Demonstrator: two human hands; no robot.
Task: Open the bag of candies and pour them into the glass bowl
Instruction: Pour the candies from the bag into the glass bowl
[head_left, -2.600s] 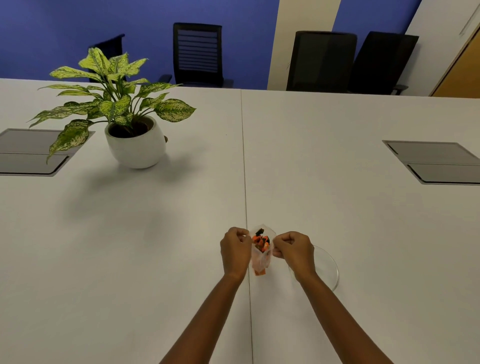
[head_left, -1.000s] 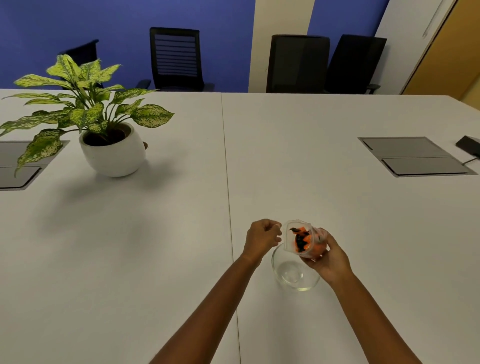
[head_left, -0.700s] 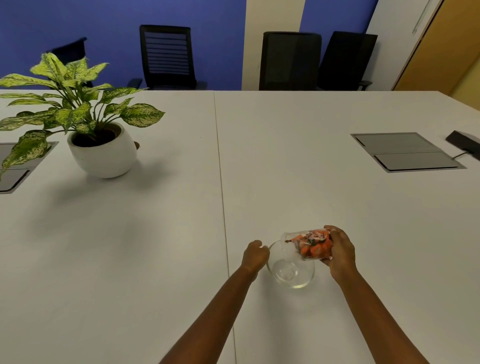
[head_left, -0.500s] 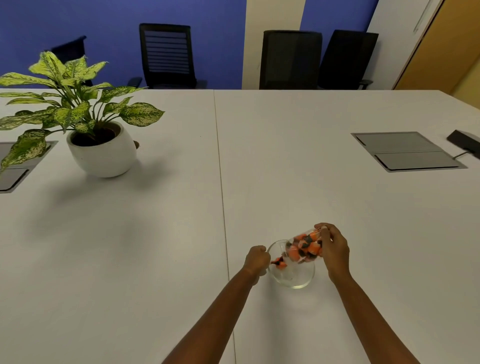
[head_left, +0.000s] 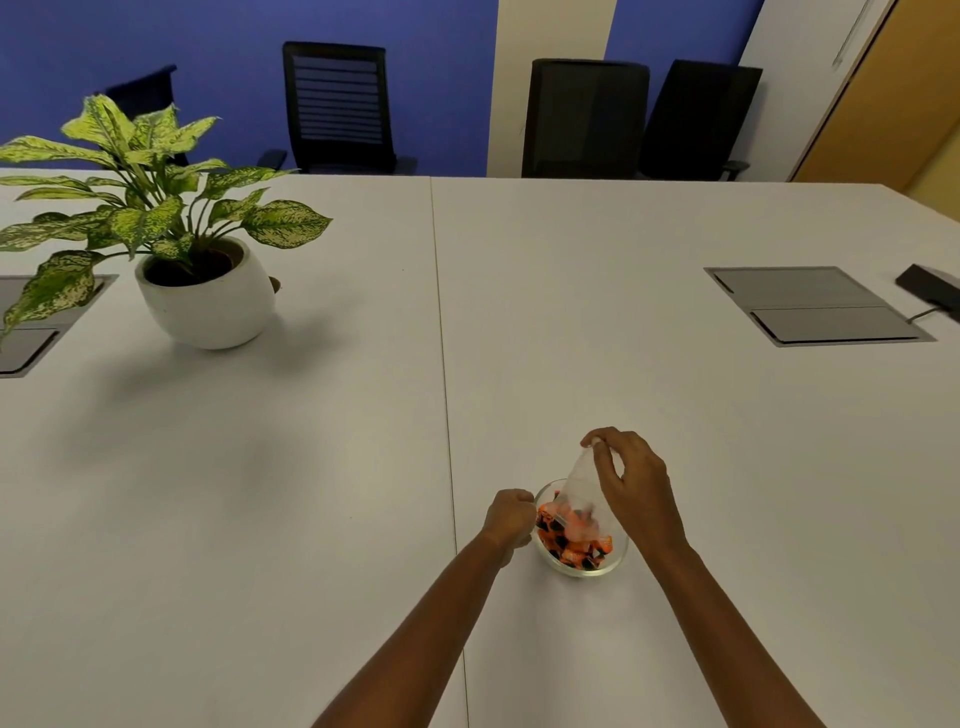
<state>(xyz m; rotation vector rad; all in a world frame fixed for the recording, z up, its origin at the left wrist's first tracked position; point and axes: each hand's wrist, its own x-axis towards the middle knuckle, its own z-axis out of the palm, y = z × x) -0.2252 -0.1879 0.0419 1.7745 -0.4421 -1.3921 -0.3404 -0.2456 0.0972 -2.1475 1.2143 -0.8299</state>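
The bag (head_left: 583, 486) hung inverted over the glass bowl (head_left: 618, 560), candies (head_left: 571, 545) piled inside. A few seemed caught at its mouth; shaking could scatter them onto the table (head_left: 311, 467). The right hand (head_left: 631, 486) pinched its bottom corner; the left hand (head_left: 509, 519), fisted, steadied the rim.

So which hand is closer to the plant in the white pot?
The left. The left hand is a fist by the glass bowl's left rim, on the side facing the potted plant. The right hand holds the bag up over the bowl, farther right.
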